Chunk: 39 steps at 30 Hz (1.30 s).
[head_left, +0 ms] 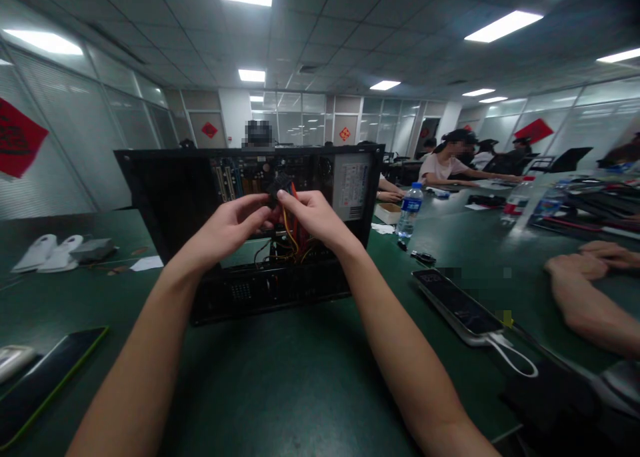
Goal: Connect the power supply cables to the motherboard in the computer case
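Observation:
An open black computer case [240,290] stands on the green table, its inside facing me. Within it are a circuit board [235,177], a silver power supply [350,187] and a bundle of coloured cables [296,233]. My right hand [315,218] is closed, thumb and fingers pinching a black cable connector [281,185] with orange, yellow and red wires running down from it. My left hand [235,223] is beside it, fingers curled around the connector's left side. Its fingertips are partly hidden, so whether they grip the connector is unclear.
To the right are a water bottle [409,211], a small box [387,213], a phone with a white cable [460,303] and another person's arms [590,290]. Another phone [50,383] and white objects [57,253] lie left. People sit at the back right.

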Motion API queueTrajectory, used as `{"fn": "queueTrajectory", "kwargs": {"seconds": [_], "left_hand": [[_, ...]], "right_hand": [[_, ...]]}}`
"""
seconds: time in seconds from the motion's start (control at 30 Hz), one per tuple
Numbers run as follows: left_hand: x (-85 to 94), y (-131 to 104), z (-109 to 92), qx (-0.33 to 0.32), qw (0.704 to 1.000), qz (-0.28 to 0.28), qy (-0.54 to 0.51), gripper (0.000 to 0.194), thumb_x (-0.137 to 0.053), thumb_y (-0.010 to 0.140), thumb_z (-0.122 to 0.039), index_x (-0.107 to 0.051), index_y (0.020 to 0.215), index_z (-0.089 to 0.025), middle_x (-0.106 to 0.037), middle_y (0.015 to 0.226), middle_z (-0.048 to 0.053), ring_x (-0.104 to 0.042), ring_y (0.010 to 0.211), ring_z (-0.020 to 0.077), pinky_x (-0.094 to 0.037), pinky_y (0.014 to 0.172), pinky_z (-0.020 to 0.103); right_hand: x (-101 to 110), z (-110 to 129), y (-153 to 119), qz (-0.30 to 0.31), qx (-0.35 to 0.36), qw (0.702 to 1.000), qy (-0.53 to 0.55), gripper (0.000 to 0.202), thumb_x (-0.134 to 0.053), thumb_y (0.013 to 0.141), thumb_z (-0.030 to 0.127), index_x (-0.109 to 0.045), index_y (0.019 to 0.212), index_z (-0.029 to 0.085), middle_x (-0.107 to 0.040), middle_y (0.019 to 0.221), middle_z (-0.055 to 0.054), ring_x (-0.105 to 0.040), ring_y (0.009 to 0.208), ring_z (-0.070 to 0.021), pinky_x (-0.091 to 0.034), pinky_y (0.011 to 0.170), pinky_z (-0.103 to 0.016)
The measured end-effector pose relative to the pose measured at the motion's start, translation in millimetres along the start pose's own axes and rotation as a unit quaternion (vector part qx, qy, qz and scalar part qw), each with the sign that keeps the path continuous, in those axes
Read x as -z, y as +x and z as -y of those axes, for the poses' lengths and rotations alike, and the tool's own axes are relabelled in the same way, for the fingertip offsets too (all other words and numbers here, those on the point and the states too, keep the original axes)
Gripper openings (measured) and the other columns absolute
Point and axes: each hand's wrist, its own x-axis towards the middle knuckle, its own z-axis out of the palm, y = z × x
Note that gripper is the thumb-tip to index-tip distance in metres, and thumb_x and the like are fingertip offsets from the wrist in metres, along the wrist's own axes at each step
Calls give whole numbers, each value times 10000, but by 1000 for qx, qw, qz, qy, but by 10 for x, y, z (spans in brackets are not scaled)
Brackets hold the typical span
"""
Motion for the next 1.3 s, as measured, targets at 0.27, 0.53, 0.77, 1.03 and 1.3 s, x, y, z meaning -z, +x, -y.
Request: {"fn": "queueTrajectory", "kwargs": {"seconds": [0.27, 0.53, 0.77, 1.03, 1.3], "left_hand": [[43, -6, 24, 36, 999, -10, -34, 437, -785, 746, -483, -735, 1010, -140, -751, 925, 66, -702, 868, 219, -580, 870, 382], [65, -39, -6, 50, 998, -5, -25, 423, -776, 745, -484, -747, 1002, -149, -742, 837, 49, -692, 821, 214, -560, 830, 373], [51, -67, -69, 57, 998, 13, 4, 369, -745, 757, -438, -738, 990, -153, -737, 836, 46, -692, 822, 215, -551, 835, 371], [74, 18, 172, 86, 993, 70, 50, 352, -695, 795, -458, -749, 939, -141, -756, 890, 92, -678, 812, 221, -529, 747, 340], [-305, 179, 867, 150, 986, -44, -59, 281, -559, 877, -423, -630, 822, -158, -651, 707, 42, -591, 645, 177, -463, 620, 298]], "right_hand": [[125, 122, -113, 99, 0, 992, -74, 499, -623, 872, 610, -686, 740, 133, -486, 581, 36, -396, 542, -76, -260, 506, -221], [205, 191, -125, 89, -8, 992, -90, 460, -659, 864, 555, -628, 671, 139, -495, 562, 36, -412, 532, -75, -256, 483, -216], [172, 93, -108, 146, -36, 988, -27, 388, -703, 845, 518, -708, 825, 131, -624, 685, 4, -523, 591, -91, -396, 517, -208], [-53, -382, -58, 118, -60, 991, 30, 341, -700, 849, 471, -681, 997, 164, -693, 877, -31, -596, 683, -127, -469, 546, -228], [-394, -1002, 88, -66, -104, 990, 74, 299, -644, 835, 459, -603, 763, 171, -598, 707, 23, -547, 733, -137, -419, 706, -252]]}}
